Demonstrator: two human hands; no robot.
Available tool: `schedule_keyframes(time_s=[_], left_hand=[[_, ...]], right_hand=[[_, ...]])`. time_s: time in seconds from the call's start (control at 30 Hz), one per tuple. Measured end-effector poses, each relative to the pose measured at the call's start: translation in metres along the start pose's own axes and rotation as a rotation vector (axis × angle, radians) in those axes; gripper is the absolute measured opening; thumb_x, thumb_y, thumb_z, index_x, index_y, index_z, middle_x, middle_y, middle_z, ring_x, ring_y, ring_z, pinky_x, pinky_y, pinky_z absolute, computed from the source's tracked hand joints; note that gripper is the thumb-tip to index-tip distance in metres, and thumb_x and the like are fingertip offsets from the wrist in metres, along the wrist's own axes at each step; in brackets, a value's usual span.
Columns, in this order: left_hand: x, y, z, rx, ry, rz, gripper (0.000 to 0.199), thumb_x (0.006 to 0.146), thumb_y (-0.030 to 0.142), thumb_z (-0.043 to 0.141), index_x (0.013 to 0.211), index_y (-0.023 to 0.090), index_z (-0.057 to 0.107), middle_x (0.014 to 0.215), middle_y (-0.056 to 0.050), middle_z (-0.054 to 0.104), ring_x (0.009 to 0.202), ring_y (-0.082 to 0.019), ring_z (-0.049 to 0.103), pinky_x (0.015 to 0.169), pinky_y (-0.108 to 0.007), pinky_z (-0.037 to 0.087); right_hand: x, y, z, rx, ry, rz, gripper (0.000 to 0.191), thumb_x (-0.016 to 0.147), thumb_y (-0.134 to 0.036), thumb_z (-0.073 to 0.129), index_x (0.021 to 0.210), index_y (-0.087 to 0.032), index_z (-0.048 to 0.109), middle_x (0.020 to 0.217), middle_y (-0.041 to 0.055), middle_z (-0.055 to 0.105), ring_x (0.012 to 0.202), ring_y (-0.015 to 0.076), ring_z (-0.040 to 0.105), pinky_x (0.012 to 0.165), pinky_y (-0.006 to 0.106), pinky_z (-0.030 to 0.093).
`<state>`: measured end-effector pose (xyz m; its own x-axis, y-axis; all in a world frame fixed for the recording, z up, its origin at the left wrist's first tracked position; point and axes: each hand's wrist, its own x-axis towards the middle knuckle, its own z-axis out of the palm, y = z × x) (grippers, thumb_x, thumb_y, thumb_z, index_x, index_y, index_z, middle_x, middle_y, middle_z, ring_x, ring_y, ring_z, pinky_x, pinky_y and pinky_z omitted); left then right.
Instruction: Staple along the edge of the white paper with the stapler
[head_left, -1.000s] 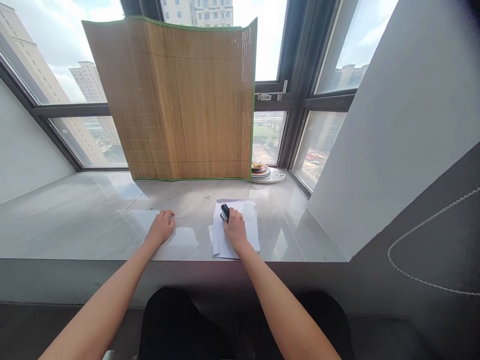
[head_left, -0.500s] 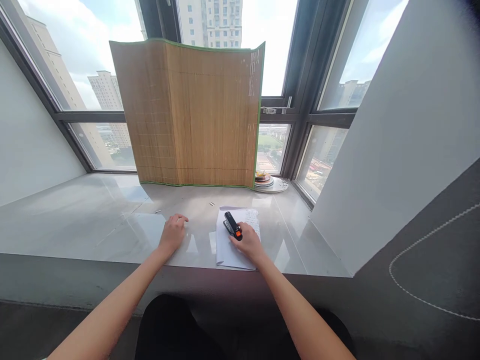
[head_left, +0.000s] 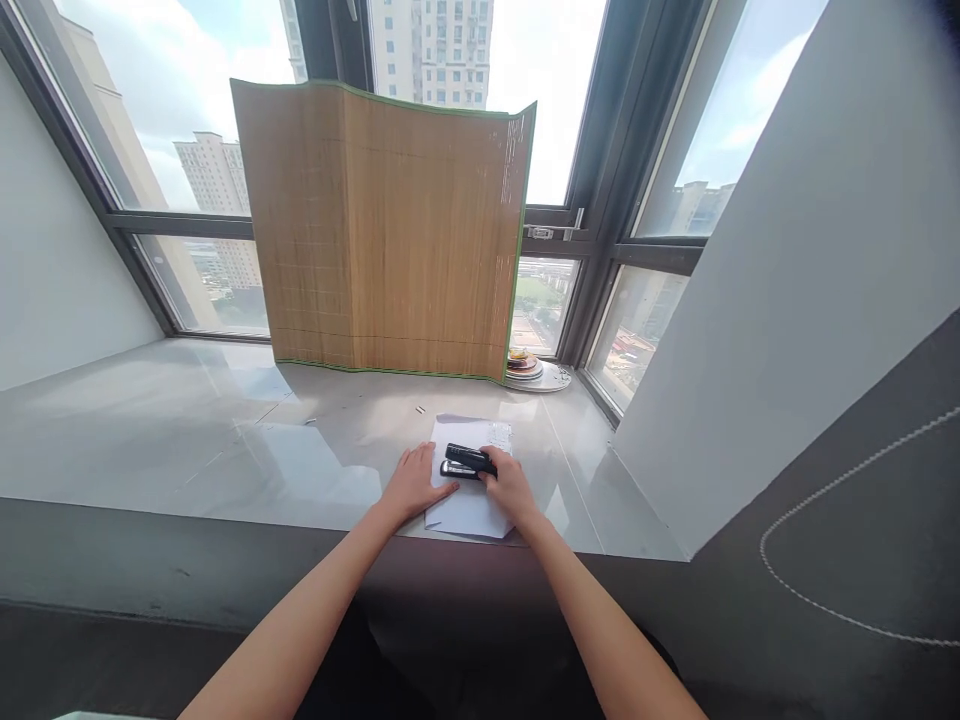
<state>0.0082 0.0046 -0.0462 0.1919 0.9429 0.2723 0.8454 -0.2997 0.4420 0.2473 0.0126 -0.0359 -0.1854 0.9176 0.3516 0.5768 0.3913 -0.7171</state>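
A black stapler (head_left: 466,461) lies sideways over white sheets of paper (head_left: 466,517), its jaw end pointing left. My right hand (head_left: 510,485) is closed around the stapler's right end. At the left edge of the paper rests my left hand (head_left: 415,482), fingers spread, the thumb reaching onto the sheet just below the stapler. Faint printing or writing shows at the paper's upper right corner. The paper lies flat near the front edge of the sill.
The glossy tiled window sill (head_left: 187,440) ends at a front edge close to me. A bamboo mat (head_left: 420,240) stands upright against the window. Stacked plates (head_left: 544,378) sit at its right foot. Small bits, probably staples (head_left: 420,409), lie behind the paper.
My left hand has moved right, from the bare sill to the paper's left edge. The stapler has turned from slanting to nearly level in my right hand. The view has tilted slightly.
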Motion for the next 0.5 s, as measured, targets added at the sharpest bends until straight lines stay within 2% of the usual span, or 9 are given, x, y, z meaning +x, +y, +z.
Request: schedule_keyframes(time_s=[0.1, 0.2, 0.27, 0.37, 0.5], left_hand=[[0.0, 0.002, 0.002, -0.215, 0.095, -0.014, 0.082, 0.072, 0.061, 0.085, 0.138, 0.02, 0.059, 0.151, -0.023, 0.058, 0.147, -0.045, 0.048, 0.13, -0.058, 0.021], [-0.001, 0.002, 0.004, -0.526, 0.183, -0.052, 0.073, 0.058, 0.051, 0.098, 0.119, 0.023, 0.069, 0.144, -0.022, 0.063, 0.148, -0.047, 0.045, 0.132, -0.053, 0.014], [-0.001, 0.002, 0.003, -0.707, 0.2, -0.085, 0.065, 0.054, 0.042, 0.101, 0.109, 0.024, 0.071, 0.142, -0.02, 0.064, 0.151, -0.046, 0.041, 0.133, -0.049, 0.011], [0.0, 0.002, -0.002, -0.896, 0.201, -0.162, 0.049, 0.066, 0.039, 0.096, 0.106, 0.024, 0.072, 0.135, -0.016, 0.068, 0.15, -0.04, 0.044, 0.132, -0.046, 0.014], [0.0, -0.001, -0.012, -1.149, 0.215, -0.285, 0.029, 0.088, 0.043, 0.081, 0.109, 0.025, 0.073, 0.126, -0.012, 0.072, 0.14, -0.033, 0.054, 0.126, -0.041, 0.03]], right_hand=[[-0.008, 0.006, -0.009, 0.063, 0.008, -0.029, 0.042, 0.08, -0.017, 0.067, 0.122, -0.024, 0.07, 0.108, 0.0055, 0.079, 0.102, 0.0275, 0.072, 0.096, 0.042, 0.055], [-0.016, 0.01, -0.01, 0.117, 0.178, -0.04, 0.042, 0.082, -0.028, 0.071, 0.124, -0.023, 0.072, 0.115, 0.0092, 0.08, 0.105, 0.0296, 0.074, 0.095, 0.045, 0.058], [-0.019, 0.011, -0.009, 0.12, 0.297, -0.04, 0.034, 0.083, -0.038, 0.074, 0.112, -0.022, 0.076, 0.116, 0.012, 0.08, 0.105, 0.0313, 0.075, 0.092, 0.047, 0.06], [-0.02, 0.01, -0.009, 0.102, 0.353, -0.05, 0.027, 0.086, -0.049, 0.073, 0.09, -0.023, 0.078, 0.104, 0.0116, 0.082, 0.094, 0.0307, 0.076, 0.085, 0.046, 0.061], [-0.02, 0.009, -0.009, 0.104, 0.351, -0.083, 0.033, 0.09, -0.053, 0.068, 0.08, -0.023, 0.077, 0.095, 0.0116, 0.082, 0.093, 0.0307, 0.077, 0.083, 0.044, 0.061]])
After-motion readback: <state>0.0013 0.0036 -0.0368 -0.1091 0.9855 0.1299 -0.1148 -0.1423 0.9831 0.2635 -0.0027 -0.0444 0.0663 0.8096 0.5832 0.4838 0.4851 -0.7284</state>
